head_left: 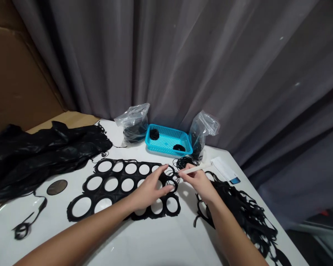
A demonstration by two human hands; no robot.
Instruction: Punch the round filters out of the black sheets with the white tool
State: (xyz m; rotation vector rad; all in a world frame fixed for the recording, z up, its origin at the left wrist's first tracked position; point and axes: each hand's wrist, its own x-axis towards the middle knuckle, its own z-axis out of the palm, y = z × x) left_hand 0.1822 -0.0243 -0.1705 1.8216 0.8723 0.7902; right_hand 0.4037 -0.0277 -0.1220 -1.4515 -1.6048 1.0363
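The left hand's fingers (161, 173) curve half open over a cluster of thin black rubber rings (170, 177) near the centre of the frame, with no firm grip visible, while the right hand's fingers (186, 176) pinch a white plastic stick (197, 168). The rings look light, soft and prone to tangling, so they are best taken by a single loop. There are two hands, one black rubber sheet with round holes (69, 211), one blue plastic basket (146, 139) and two clear plastic bags (133, 118) at upper centre.
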